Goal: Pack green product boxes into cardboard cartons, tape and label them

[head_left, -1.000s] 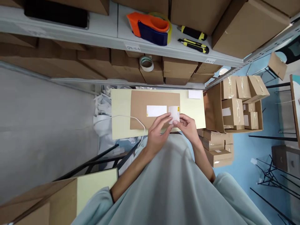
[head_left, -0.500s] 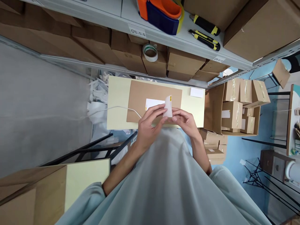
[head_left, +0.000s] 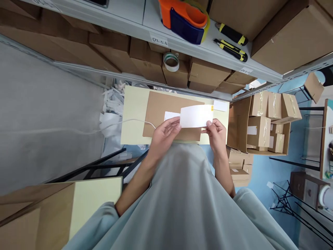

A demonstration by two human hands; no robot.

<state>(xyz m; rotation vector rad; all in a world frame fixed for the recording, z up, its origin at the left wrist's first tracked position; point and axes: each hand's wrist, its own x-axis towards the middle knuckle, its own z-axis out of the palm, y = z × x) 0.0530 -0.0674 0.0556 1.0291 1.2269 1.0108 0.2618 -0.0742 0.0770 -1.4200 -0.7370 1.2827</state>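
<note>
Both hands hold a white paper label [head_left: 196, 116] with a small yellow mark at its upper right corner. My left hand [head_left: 166, 133] pinches its left edge between thumb and fingers. At the lower right corner my right hand [head_left: 216, 134] grips it, thumb on the near face. The label is spread out almost flat above a sheet of brown cardboard [head_left: 158, 104]. Partly covered behind my left hand lies another white label [head_left: 171, 115] on the cardboard. A further white slip [head_left: 220, 105] lies at the right end of the pale yellow tabletop [head_left: 134, 114].
Right of the table stands a large open carton [head_left: 238, 125] holding several taped boxes. Overhead, a grey shelf [head_left: 125, 21] carries an orange-and-blue tape dispenser [head_left: 184, 22] and two utility knives [head_left: 231, 48]. A tape roll [head_left: 171, 61] rests on boxes below. A white cable [head_left: 125, 121] crosses from the left.
The label was curled and upright between my hands; now it is spread wide and faces me. My right hand has moved right, away from my left hand. The view has shifted slightly.
</note>
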